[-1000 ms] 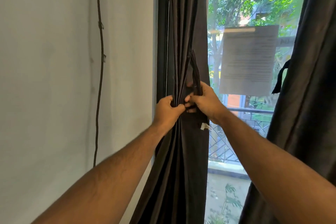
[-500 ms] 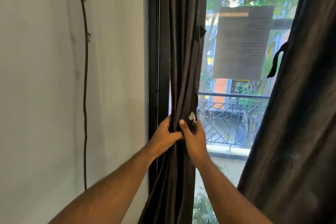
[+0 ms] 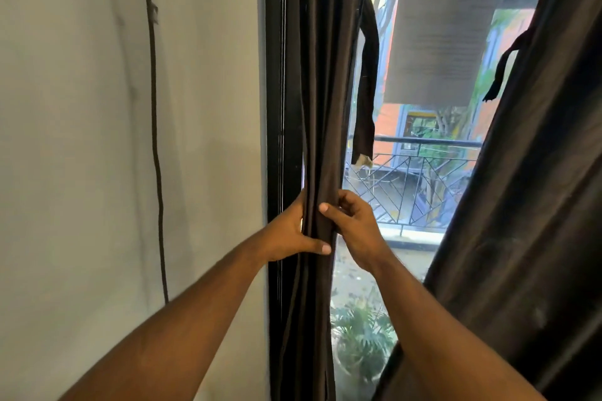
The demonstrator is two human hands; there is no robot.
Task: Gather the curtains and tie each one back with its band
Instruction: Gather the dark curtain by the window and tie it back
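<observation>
**Inspector A:** Nearest the camera, two bare forearms are seen reaching forward. The gathered left curtain (image 3: 317, 107) is gripped by both hands at the same height. The left hand (image 3: 290, 231) is wrapped round the bundle from its left edge, the thumb laid across the front folds. The right hand (image 3: 353, 225) is curled against the right edge, the fingers clamped on the cloth.

**Inspector B:** Is the band held?

**Inspector A:** It is not. The left band (image 3: 366, 81) is seen hanging loose above the hands, just right of the bundle, a pale tag at its lower end. It is touched by neither hand.

**Inspector B:** And the room to either side?

**Inspector A:** To the left, the bundle is pressed close to the dark window frame (image 3: 275, 107); beyond that a white wall (image 3: 81, 140) is noted, with a thin cable (image 3: 156, 140) running down it. To the right, open glass is left between the bundle and the right curtain (image 3: 527, 205), which is ungathered, its band (image 3: 503, 68) dangling at the inner edge.

**Inspector B:** Farthest?

**Inspector A:** A paper notice (image 3: 443, 36) is fixed on the pane; a balcony railing (image 3: 423, 179) is seen outside.
</observation>
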